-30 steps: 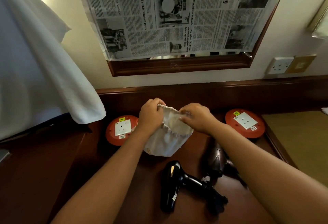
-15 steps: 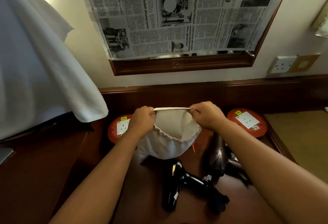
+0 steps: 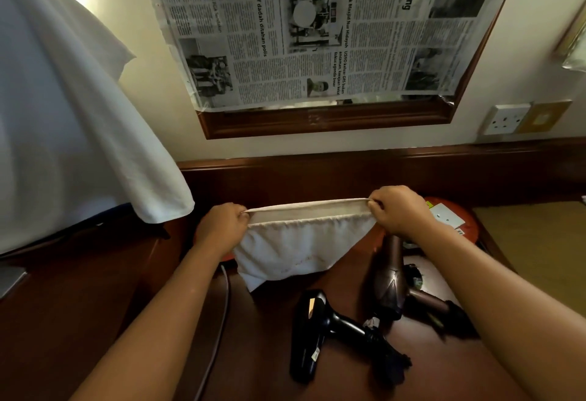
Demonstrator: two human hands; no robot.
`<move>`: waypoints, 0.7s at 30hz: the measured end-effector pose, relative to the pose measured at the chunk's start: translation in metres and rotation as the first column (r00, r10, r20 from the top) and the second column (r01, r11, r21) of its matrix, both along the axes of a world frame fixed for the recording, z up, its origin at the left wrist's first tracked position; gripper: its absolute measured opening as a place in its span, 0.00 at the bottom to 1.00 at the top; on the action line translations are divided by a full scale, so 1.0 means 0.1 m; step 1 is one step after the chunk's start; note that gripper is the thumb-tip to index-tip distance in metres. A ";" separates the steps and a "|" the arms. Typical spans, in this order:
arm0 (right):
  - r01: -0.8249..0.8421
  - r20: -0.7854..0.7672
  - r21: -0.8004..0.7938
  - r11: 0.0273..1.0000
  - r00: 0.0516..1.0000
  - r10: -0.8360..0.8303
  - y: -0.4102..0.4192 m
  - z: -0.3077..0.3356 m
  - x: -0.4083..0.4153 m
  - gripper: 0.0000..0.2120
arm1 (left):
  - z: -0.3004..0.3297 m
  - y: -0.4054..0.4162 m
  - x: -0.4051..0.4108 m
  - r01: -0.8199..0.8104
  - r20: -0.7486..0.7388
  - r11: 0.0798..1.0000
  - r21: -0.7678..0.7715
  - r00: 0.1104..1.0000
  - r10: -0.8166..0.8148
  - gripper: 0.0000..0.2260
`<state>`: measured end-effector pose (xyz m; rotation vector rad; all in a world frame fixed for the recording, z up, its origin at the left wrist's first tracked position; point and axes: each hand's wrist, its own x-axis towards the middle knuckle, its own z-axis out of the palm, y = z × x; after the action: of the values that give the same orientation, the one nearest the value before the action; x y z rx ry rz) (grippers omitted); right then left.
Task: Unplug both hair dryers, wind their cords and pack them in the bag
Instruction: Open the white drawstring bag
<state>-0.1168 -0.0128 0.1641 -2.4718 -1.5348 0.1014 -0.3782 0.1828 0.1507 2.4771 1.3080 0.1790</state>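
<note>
We see the cloth bag [image 3: 301, 242] stretched flat between the two hands above the worktop [image 3: 95, 321]. The left hand [image 3: 222, 229] pinches one end of the bag's top hem with curled fingers, and the right hand [image 3: 399, 210] pinches the other end the same way, so the hem runs taut from hand to hand and the body of the bag hangs below it. The mouth is pulled into a narrow slit; we cannot tell what, if anything, is inside.

Both dryers lie on the worktop, outside the bag and untouched by either hand. The black hair dryer [image 3: 314, 334] lies nearer us, below the bag, its dark cord [image 3: 396, 365] bunched at the handle end. The brown hair dryer [image 3: 391, 286] lies just under the right wrist, beside the black one.

A red round socket unit [image 3: 450, 219] sits behind the right hand, partly hidden by it.
</note>
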 end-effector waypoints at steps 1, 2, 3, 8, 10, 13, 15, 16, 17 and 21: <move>0.043 -0.024 0.017 0.999 0.999 -0.043 -0.04 0.00 0.05 0.11 | 0.00 0.03 -0.07 -0.016 0.001 1.000 -0.008 1.000 0.016 0.12; 0.078 -0.050 0.034 0.996 0.996 -0.076 -0.08 0.00 0.08 0.10 | -0.01 0.04 -0.11 -0.026 0.008 1.000 -0.013 1.000 0.026 0.12; 0.103 -0.079 0.048 0.994 0.992 -0.099 -0.09 -0.01 0.10 0.10 | -0.01 0.03 -0.13 -0.029 0.019 0.999 -0.012 0.999 0.030 0.12; 0.209 -0.293 0.093 0.974 0.940 -0.174 -0.03 -0.01 0.06 0.10 | -0.01 -0.05 -0.02 -0.068 0.103 0.997 -0.045 0.992 0.072 0.12; 0.239 -0.358 0.136 0.961 0.917 -0.177 -0.02 0.00 0.06 0.09 | -0.01 -0.07 0.03 -0.092 0.130 0.994 -0.059 0.987 0.099 0.13; 0.190 -0.387 0.147 0.971 0.914 -0.120 -0.02 0.03 0.01 0.05 | 0.03 -0.12 0.10 -0.143 0.088 0.989 -0.042 0.985 0.146 0.17; 0.138 -0.383 0.135 0.981 0.920 -0.077 -0.02 0.03 0.02 0.05 | 0.06 -0.11 0.11 -0.175 0.068 0.985 -0.010 0.982 0.175 0.17; 0.127 -0.373 0.124 0.984 0.925 -0.073 -0.03 0.04 0.03 0.05 | 0.07 -0.09 0.09 -0.193 0.067 0.981 0.001 0.979 0.192 0.17; 0.127 -0.356 0.113 0.985 0.931 -0.079 -0.05 0.04 0.06 0.05 | 0.08 -0.06 0.06 -0.206 0.068 0.978 0.012 0.976 0.205 0.16; 0.144 -0.227 0.112 0.983 0.967 -0.116 -0.12 0.07 0.14 0.06 | 0.11 0.05 -0.10 -0.216 0.007 0.972 0.088 0.976 0.216 0.11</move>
<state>-0.1033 -0.0252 0.1715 -2.3634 -1.2467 0.2379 -0.3880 0.1877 0.1622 2.4011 1.6028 0.2919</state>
